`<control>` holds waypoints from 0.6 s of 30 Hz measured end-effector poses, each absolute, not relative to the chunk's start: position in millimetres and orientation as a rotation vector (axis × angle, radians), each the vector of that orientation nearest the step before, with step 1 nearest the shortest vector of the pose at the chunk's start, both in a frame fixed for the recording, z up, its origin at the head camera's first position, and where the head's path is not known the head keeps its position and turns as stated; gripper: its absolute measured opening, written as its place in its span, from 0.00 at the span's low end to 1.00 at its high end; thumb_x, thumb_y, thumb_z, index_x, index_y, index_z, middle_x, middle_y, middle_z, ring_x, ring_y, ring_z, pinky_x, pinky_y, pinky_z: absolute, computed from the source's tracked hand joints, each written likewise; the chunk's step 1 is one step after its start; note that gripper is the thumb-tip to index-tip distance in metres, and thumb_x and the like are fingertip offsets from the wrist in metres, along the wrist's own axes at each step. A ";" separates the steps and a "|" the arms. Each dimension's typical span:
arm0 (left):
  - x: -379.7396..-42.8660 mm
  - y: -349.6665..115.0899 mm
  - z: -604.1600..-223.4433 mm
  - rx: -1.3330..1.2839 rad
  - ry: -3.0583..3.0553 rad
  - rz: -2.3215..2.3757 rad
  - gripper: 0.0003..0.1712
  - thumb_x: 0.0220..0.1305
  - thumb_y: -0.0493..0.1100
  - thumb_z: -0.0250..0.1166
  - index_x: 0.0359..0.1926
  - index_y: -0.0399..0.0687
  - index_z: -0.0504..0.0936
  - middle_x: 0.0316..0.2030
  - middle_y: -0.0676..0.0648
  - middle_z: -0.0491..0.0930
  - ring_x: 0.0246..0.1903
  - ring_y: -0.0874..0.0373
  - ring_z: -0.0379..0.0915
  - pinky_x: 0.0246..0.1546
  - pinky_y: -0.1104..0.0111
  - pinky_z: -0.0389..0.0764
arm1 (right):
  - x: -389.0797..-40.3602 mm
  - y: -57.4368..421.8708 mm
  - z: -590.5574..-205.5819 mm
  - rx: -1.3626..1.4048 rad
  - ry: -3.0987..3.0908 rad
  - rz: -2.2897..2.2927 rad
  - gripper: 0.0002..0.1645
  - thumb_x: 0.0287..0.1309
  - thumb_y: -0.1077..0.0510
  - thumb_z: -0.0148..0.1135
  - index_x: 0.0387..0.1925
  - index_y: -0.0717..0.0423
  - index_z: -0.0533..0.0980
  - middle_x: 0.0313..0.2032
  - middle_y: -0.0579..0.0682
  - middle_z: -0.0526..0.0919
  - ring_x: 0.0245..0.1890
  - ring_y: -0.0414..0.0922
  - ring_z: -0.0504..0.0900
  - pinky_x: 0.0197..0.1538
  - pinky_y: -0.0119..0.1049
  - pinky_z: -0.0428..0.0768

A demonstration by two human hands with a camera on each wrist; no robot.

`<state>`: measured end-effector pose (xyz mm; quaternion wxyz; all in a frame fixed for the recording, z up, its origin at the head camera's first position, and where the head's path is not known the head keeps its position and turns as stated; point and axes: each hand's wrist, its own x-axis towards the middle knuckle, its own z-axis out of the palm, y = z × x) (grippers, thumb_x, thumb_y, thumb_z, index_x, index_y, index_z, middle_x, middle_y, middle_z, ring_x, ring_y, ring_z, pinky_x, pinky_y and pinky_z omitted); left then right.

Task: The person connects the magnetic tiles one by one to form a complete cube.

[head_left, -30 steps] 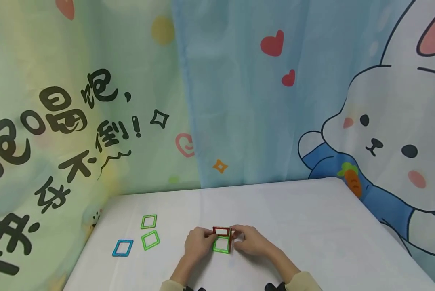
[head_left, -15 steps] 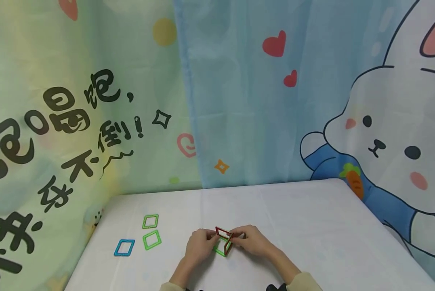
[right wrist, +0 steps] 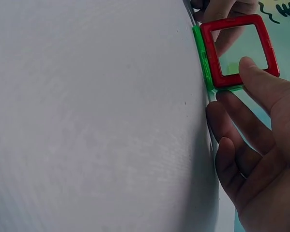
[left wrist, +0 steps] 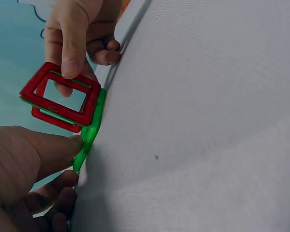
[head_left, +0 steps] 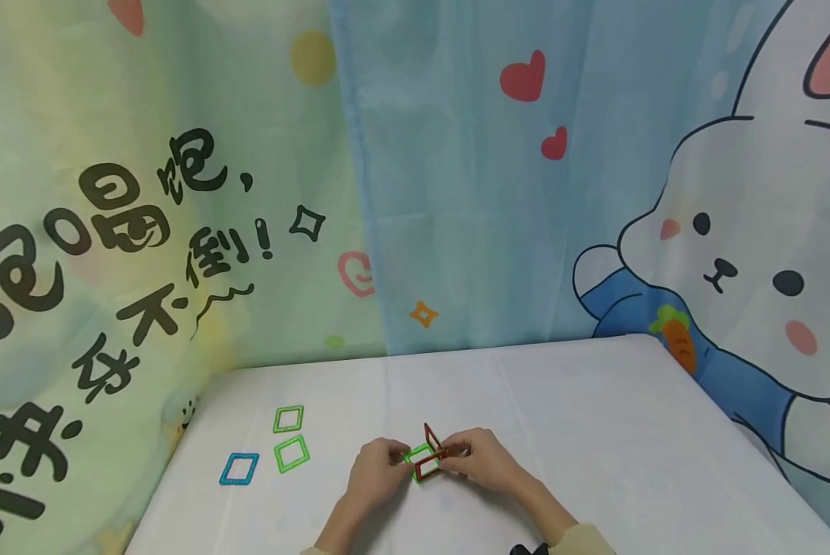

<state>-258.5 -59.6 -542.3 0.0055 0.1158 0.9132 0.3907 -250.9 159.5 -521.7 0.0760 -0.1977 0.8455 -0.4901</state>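
Two red square magnetic tiles, hollow frames, stand up from edges of a green magnetic tile (left wrist: 93, 130) lying low at the white tabletop. The nearer red tile (right wrist: 212, 53) faces my right wrist camera, and the other red tile (left wrist: 53, 121) shows partly behind it in the left wrist view. My left hand (head_left: 380, 470) pinches the green tile's left side between thumb and fingers. At the opposite side, my right hand (head_left: 480, 456) grips a red tile near the corner, its thumb over the frame. Its remaining fingers are loosely bent near the table.
To the left lie a blue tile (head_left: 225, 469) and two more green tiles, the farther one (head_left: 277, 419) just behind the nearer one (head_left: 279, 459). The white tabletop (head_left: 560, 416) reaches back to a printed curtain (head_left: 442, 193).
Between my hands the joined tiles have turned clockwise as seen from above, so one red tile now faces the front. My hands stay in nearly the same place.
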 end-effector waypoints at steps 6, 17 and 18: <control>-261.0 -61.8 -544.6 0.355 2.846 1.211 0.11 0.51 0.41 0.74 0.38 0.45 0.87 0.26 0.58 0.78 0.27 0.64 0.72 0.28 0.67 0.74 | -252.1 157.0 -522.1 -0.604 2.562 -1.446 0.15 0.55 0.59 0.71 0.43 0.64 0.82 0.29 0.45 0.83 0.21 0.39 0.77 0.22 0.31 0.75; -264.9 -68.2 -545.4 0.469 2.774 1.341 0.08 0.56 0.36 0.69 0.38 0.43 0.87 0.26 0.57 0.80 0.26 0.65 0.73 0.28 0.69 0.75 | -247.9 154.1 -519.1 -0.557 2.559 -1.501 0.16 0.51 0.57 0.73 0.40 0.63 0.82 0.28 0.47 0.84 0.21 0.41 0.79 0.22 0.33 0.77; -263.0 -69.4 -545.0 0.478 2.747 1.369 0.08 0.56 0.34 0.67 0.38 0.42 0.87 0.27 0.56 0.81 0.27 0.64 0.74 0.29 0.68 0.76 | -247.6 153.2 -519.4 -0.547 2.560 -1.500 0.16 0.51 0.57 0.73 0.39 0.63 0.82 0.27 0.47 0.84 0.21 0.41 0.79 0.22 0.33 0.77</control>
